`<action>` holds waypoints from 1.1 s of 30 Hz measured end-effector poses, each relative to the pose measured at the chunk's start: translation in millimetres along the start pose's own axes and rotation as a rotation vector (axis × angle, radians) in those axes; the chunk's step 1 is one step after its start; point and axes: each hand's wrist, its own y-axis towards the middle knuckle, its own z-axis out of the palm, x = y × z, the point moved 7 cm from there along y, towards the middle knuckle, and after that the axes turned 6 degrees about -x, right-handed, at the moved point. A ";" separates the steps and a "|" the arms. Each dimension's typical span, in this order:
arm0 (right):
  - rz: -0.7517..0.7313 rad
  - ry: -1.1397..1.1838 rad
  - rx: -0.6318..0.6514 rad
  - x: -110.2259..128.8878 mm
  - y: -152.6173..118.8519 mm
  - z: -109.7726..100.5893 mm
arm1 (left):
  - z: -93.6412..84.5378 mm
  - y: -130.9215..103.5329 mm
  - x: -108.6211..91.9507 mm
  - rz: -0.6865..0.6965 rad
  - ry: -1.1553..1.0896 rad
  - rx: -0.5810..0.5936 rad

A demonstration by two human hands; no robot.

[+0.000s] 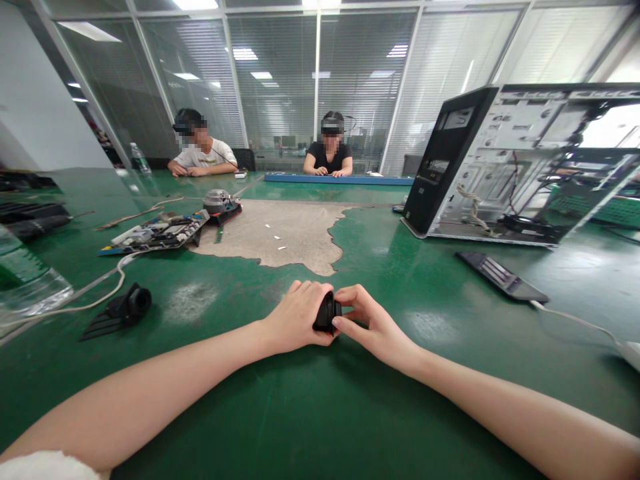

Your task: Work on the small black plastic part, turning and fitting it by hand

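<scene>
Near the middle of the green table (310, 413), a small black part (325, 313) is held between my two hands; its exact kind cannot be made out. My left hand (299, 315) wraps around it from the left, fingers over the far side and thumb below. From the right, my right hand (373, 325) pinches its right edge between thumb and fingertips. Much of the part is hidden by the fingers of my left hand.
At left lie a black bracket-like part (123, 308), a circuit board (155, 232) and a clear bottle (30, 277). An open computer case (500, 167) stands at right, behind a phone (503, 277) on a white cable. Two people sit across the table.
</scene>
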 end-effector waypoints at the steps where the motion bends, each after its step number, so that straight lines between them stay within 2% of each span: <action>1: -0.028 -0.013 -0.014 1.4 0.1 -1.0 | -0.1 0.1 -0.3 0.002 0.001 -0.002; 5: -0.049 -0.035 -0.027 1.7 0.4 -2.1 | -0.2 0.5 -0.6 0.007 0.003 -0.007; 14: 0.104 0.003 0.024 -6.3 0.1 2.4 | -0.5 0.0 1.2 0.000 -0.009 -0.011; 22: -0.067 -0.056 -0.034 5.0 -0.8 -2.2 | -0.1 0.5 0.1 0.010 -0.002 -0.011; 27: 0.018 -0.056 -0.039 -0.7 0.7 -2.7 | -0.7 0.4 -0.1 0.004 -0.002 -0.013; 30: 0.094 -0.029 0.002 -5.3 0.4 0.4 | -0.8 0.2 0.2 -0.003 -0.007 -0.010; 33: 0.108 0.000 0.035 -5.2 -0.4 3.1 | 0.0 0.0 0.6 -0.004 -0.008 -0.002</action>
